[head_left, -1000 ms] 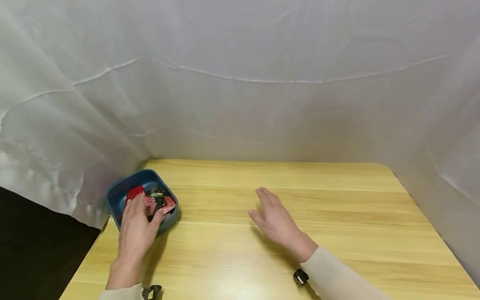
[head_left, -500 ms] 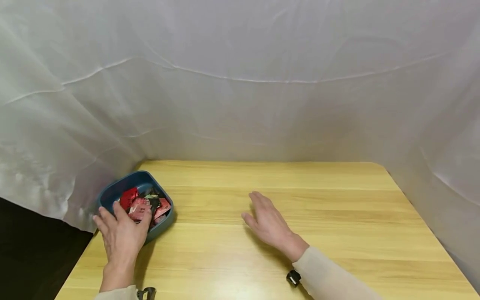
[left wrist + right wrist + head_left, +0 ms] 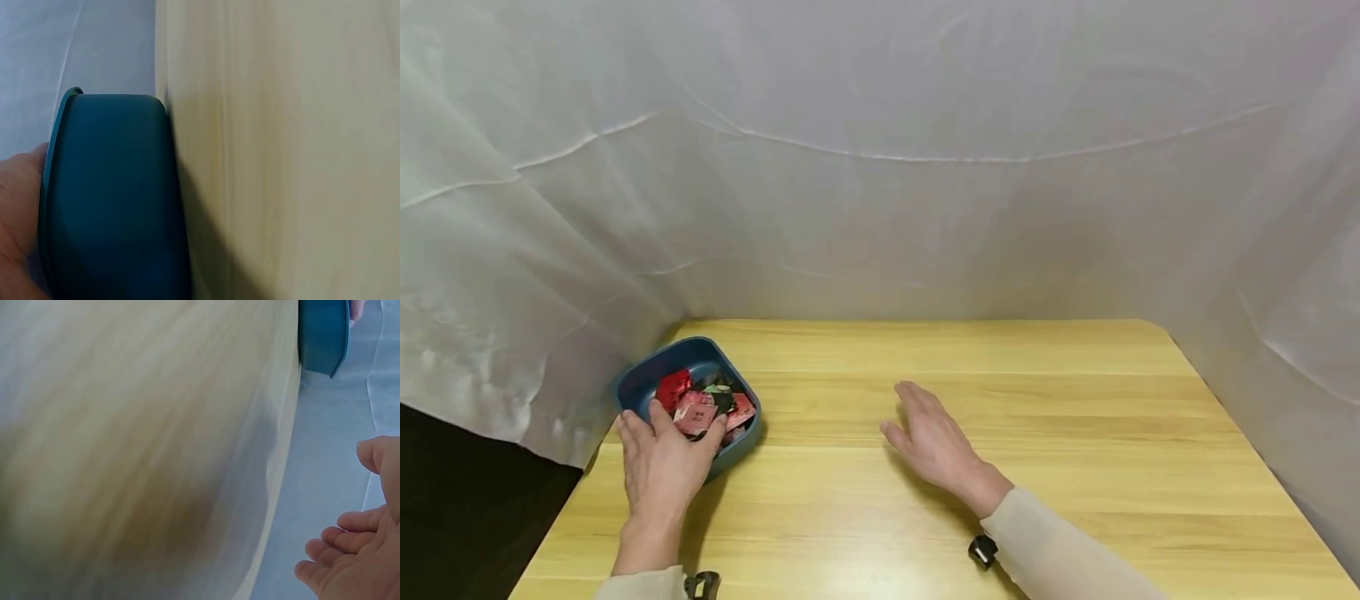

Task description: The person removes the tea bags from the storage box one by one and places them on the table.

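At my ten o'clock, a blue bin (image 3: 122, 197) is holding mostly red packets (image 3: 697, 416). My left hand (image 3: 662, 473) is arching over its seven-o'clock edge, fingers loosely spread, gripping nothing (touching, I can't tell). Toward three o'clock, my empty right hand (image 3: 937, 446) is hovering, fingers extended.

Blue rounded-square bowl (image 3: 741, 446) partly beneath the left hand (image 3: 661, 467)
Small red, pink and black packets (image 3: 698, 411) lie inside, well left of the right hand (image 3: 934, 446).
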The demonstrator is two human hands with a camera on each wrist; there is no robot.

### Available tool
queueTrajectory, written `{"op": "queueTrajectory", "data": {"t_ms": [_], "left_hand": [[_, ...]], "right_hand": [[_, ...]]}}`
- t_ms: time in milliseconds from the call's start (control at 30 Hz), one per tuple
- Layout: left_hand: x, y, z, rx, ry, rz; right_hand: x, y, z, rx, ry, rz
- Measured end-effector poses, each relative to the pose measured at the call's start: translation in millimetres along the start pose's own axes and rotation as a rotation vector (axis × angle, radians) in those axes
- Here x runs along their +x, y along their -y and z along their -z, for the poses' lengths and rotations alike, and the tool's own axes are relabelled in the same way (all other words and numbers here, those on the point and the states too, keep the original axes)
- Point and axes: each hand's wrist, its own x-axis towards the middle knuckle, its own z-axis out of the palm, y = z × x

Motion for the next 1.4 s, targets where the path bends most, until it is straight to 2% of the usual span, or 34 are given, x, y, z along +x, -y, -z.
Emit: {"op": "queueTrajectory", "data": {"t_ms": [633, 1033, 1400], "left_hand": [[-20.3, -46.5, -20.9, 0.039, 0.116, -0.198], [-33.6, -74.4, -39.8, 0.035, 0.132, -0.355], [-46.4, -97.5, -55.9, 0.012, 0.129, -0.467]], "right_hand": [[6.5, 12.8, -5.9, 0.007, 0.027, 0.015], [2.6, 17.5, -6.5, 0.006, 0.034, 0.054], [-6.0, 19.0, -6.6, -0.006, 0.046, 0.153]]}}
